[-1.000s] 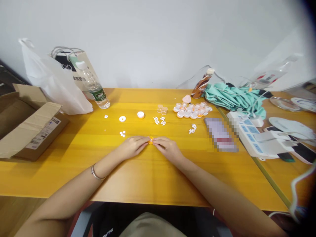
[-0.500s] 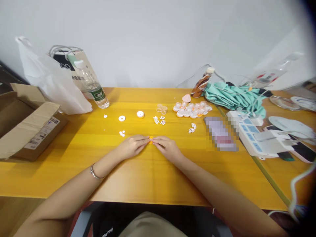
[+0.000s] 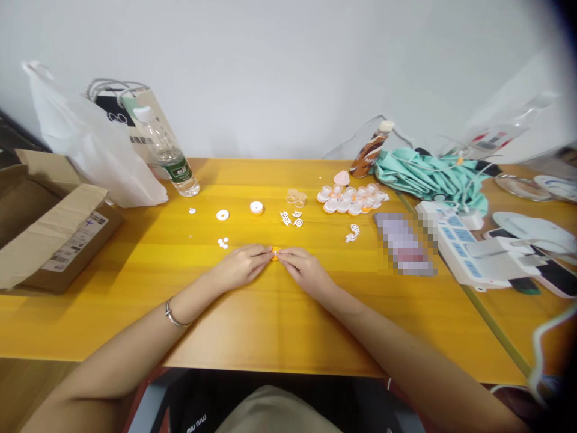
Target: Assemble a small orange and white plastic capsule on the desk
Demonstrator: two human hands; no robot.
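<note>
From the head camera, the left hand point(image 3: 241, 266) and the right hand point(image 3: 303, 267) rest on the yellow table point(image 3: 148, 270), fingertips meeting at the middle. Both pinch a small orange piece point(image 3: 275, 252) between them, just above the tabletop; most of it is hidden by the fingers. Just beyond lie white cut-outs point(image 3: 291, 219), a white ring point(image 3: 256, 208) and a cluster of round caps point(image 3: 351, 200). A water bottle point(image 3: 169, 155) stands far left, beside a cardboard box point(image 3: 49, 225).
</note>
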